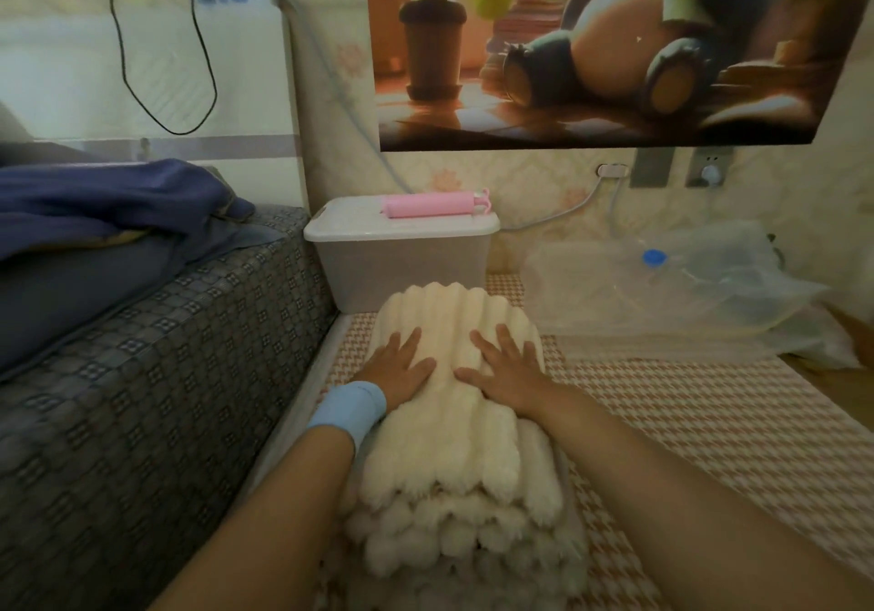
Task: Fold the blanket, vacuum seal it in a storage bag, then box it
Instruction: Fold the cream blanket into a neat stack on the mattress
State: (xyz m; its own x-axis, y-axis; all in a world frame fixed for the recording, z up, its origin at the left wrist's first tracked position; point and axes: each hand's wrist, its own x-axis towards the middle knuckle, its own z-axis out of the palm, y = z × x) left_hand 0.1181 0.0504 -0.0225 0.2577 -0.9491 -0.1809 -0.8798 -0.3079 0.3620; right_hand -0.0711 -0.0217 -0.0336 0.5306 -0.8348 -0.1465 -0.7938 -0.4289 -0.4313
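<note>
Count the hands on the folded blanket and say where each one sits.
2. The left hand lies flat on the left half of the blanket; the right hand lies flat on its right half. None seems hidden.

Cream ribbed blanket (466, 426) lies folded, stacked in layers on mat (709, 421)

Both arms are reaching forward, nearly parallel. The left hand (399, 364) is lying flat, palm down, fingers straight and slightly spread. The right hand (503, 369) is lying flat just beside it, palm down, the thumbs pointing toward each other without touching.
</note>
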